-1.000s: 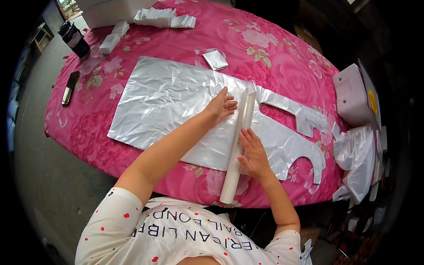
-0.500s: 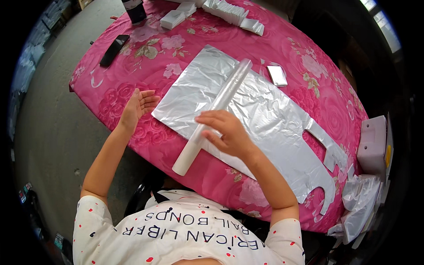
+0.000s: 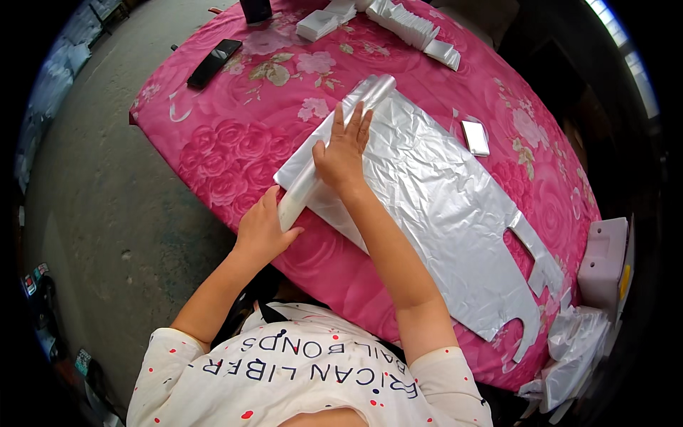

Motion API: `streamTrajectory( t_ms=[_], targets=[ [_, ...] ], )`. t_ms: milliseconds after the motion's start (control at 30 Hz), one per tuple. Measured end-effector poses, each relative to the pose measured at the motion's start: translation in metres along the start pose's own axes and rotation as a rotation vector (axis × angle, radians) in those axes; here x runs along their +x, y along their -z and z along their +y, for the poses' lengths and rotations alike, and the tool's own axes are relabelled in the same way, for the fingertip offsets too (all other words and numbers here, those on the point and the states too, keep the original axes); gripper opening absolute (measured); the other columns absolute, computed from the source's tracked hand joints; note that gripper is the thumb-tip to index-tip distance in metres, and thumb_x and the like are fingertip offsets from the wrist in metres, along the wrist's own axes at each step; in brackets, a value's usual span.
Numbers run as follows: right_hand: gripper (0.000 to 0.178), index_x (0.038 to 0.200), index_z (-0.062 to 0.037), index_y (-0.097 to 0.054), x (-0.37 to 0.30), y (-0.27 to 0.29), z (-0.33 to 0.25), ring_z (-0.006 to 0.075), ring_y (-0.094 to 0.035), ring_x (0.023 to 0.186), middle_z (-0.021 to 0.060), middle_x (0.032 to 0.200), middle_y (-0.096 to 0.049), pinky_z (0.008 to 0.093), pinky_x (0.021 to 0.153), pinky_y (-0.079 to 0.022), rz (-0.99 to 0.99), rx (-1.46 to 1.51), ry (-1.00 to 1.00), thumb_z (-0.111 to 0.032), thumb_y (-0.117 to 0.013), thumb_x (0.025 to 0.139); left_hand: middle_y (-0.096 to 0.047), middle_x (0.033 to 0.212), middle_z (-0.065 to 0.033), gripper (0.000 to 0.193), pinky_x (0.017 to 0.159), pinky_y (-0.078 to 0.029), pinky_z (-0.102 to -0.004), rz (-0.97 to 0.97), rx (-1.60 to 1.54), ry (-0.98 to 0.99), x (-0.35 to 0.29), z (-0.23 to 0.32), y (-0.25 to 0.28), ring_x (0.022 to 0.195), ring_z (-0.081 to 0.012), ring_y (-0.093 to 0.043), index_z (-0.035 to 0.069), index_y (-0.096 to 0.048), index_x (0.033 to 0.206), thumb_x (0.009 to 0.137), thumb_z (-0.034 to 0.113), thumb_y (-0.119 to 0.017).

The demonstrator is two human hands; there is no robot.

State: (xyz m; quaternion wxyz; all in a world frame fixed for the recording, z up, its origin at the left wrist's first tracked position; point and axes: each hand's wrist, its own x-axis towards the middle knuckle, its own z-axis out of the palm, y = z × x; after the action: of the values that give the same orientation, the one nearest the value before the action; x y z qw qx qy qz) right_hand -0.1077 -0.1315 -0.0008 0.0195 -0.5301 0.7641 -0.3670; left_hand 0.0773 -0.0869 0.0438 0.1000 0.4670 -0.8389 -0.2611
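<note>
A flattened silvery-white plastic vest bag (image 3: 427, 188), wrinkled and with cut-out handles toward the lower right, lies slantwise on the table. Across its upper left end rests a pale, shiny roll (image 3: 297, 192). My left hand (image 3: 261, 226) grips the near end of this roll, thumb on one side and fingers on the other. Farther along, my right hand (image 3: 343, 153) lies flat on the roll and the bag, its fingers spread. Whether the roll is a bare tube or wrapped in film, I cannot tell.
A pink flowered cloth (image 3: 242, 156) covers the table. Toward the back are a black phone (image 3: 214, 63), a dark cup (image 3: 256, 10) and folded white packets (image 3: 405, 25). One small silvery packet (image 3: 475, 137) lies beyond the bag. A pale box (image 3: 602, 263) and crumpled plastic (image 3: 575, 345) are at right.
The roll has shifted toward the bag's upper left end. My left hand has come from beside the bag onto the roll's near end. My right hand has slid farther up along the roll.
</note>
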Motion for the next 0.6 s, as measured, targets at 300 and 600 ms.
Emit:
streamTrajectory(
  t_ms=[300, 600],
  targets=[
    [0.054, 0.12, -0.0009, -0.038, -0.023, 0.091, 0.007, 0.0182, -0.058, 0.082, 0.0102, 0.096, -0.054, 0.0332, 0.073, -0.052, -0.071, 2.021, -0.719, -0.022, -0.067, 0.079, -0.061, 0.1, -0.0188, 0.073, 0.069, -0.054, -0.0299, -0.983, -1.696, 0.136, -0.006, 0.02, -0.011, 0.077, -0.0221, -0.065, -0.009, -0.037, 0.126, 0.071, 0.031, -0.066],
    [0.053, 0.116, 0.0021, -0.038, -0.067, 0.159, 0.013, 0.0151, -0.057, 0.073, 0.0086, 0.085, -0.053, 0.0296, 0.068, -0.051, 0.152, 1.545, -0.629, -0.017, -0.067, 0.077, -0.057, 0.107, -0.017, 0.062, 0.076, -0.049, -0.0315, -0.866, -1.208, 0.152, -0.011, 0.078, -0.028, 0.089, -0.0192, -0.059, -0.003, -0.041, 0.125, 0.083, 0.04, -0.055]
  ],
)
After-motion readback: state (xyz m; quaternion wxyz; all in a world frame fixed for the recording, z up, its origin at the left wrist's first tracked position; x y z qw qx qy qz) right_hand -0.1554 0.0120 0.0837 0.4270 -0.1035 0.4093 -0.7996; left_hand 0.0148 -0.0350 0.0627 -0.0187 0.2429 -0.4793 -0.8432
